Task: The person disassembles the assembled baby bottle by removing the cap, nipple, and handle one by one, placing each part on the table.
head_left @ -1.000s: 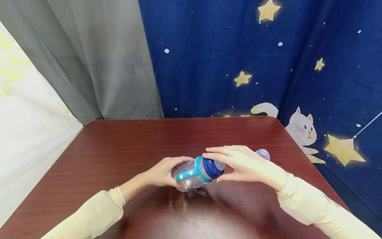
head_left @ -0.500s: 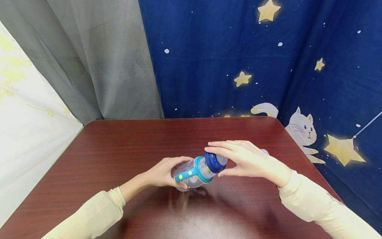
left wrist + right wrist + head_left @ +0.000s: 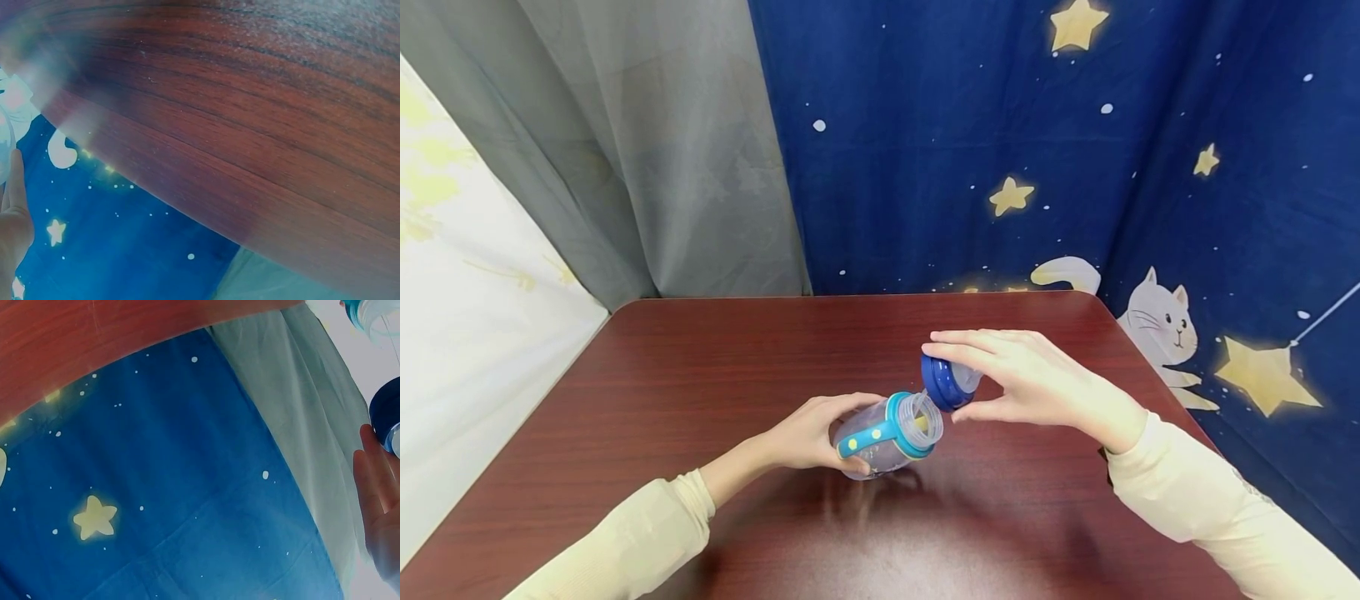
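Note:
In the head view a clear bottle lies tilted above the table, its open threaded mouth facing right. It has a teal collar and a teal handle with yellow dots. My left hand grips its body. A dark blue lid with a translucent top is pinched between the thumb and fingers of my right hand, just above and right of the mouth. The lid is apart from the rim, and a thin clear piece shows between them. In the right wrist view the lid sits at the edge.
The brown wooden table extends around both hands. Behind it hang a grey curtain and a blue curtain with stars. A small dark object shows partly beneath the right wrist.
My right hand has lifted the blue lid off the bottle, moving it up and slightly right. The bottle's mouth is now exposed. A clear round piece behind the right hand is now hidden.

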Tool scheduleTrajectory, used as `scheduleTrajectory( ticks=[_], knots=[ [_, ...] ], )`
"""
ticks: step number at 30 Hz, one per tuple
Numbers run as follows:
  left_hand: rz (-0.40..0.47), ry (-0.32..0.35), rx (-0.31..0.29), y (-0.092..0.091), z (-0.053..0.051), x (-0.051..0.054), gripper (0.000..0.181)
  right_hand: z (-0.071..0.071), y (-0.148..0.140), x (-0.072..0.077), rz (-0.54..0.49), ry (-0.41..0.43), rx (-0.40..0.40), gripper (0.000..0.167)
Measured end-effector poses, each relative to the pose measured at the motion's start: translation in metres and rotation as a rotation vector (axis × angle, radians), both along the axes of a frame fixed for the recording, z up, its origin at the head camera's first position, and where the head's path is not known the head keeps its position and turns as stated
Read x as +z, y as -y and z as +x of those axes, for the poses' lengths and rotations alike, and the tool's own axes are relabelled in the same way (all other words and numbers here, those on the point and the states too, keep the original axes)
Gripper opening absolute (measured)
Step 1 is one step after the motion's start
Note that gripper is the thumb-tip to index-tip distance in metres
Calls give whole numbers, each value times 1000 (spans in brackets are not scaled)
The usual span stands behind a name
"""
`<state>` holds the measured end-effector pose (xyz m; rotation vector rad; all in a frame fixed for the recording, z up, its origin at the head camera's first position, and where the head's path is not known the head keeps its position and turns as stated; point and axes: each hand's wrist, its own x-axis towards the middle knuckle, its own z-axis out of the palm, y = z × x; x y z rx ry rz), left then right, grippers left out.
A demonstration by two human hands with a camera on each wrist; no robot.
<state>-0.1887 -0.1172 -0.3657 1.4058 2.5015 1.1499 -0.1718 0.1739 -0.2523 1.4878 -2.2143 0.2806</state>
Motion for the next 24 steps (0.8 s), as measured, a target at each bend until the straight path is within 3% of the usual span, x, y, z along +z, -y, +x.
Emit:
scheduleTrajectory(
  ticks=[24],
  knots=[
    [14,-14,15,3,-2,-5,75,-7,-3,38,-144,-124,4,66]
  ],
)
